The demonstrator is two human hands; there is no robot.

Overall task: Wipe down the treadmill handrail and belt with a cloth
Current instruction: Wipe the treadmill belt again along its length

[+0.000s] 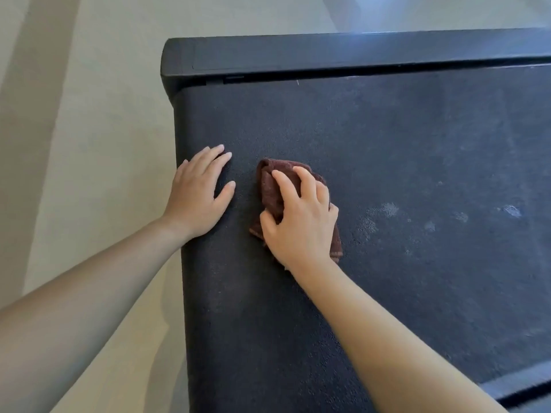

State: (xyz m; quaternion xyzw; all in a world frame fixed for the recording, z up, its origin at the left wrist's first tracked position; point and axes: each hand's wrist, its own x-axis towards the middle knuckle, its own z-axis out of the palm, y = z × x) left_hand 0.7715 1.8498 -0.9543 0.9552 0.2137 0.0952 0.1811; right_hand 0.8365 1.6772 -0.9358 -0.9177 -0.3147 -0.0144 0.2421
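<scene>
Reaching in from the bottom edge, two bare forearms stretch over a dark, grainy treadmill belt (417,162). At the near right corner a strip of black rail (527,386) borders the belt. Further out, the right hand (301,225) sits on a bunched brown cloth (269,189), its fingers curled over the top and its thumb hooked into the folds, gripping the cloth and holding it against the belt. The cloth sticks out past the fingertips on the far side, and its striped hem shows beside the wrist. Just to the left, apart from the cloth, the left hand (198,192) lies flat on the belt near the belt's left edge, fingers straight and slightly spread, holding nothing. To the right of the cloth, pale dusty patches (390,208) mark the belt. Beyond both hands, a smooth black bar (328,55) runs across the belt's far edge. Pale floor (89,99) lies to the left and behind.
</scene>
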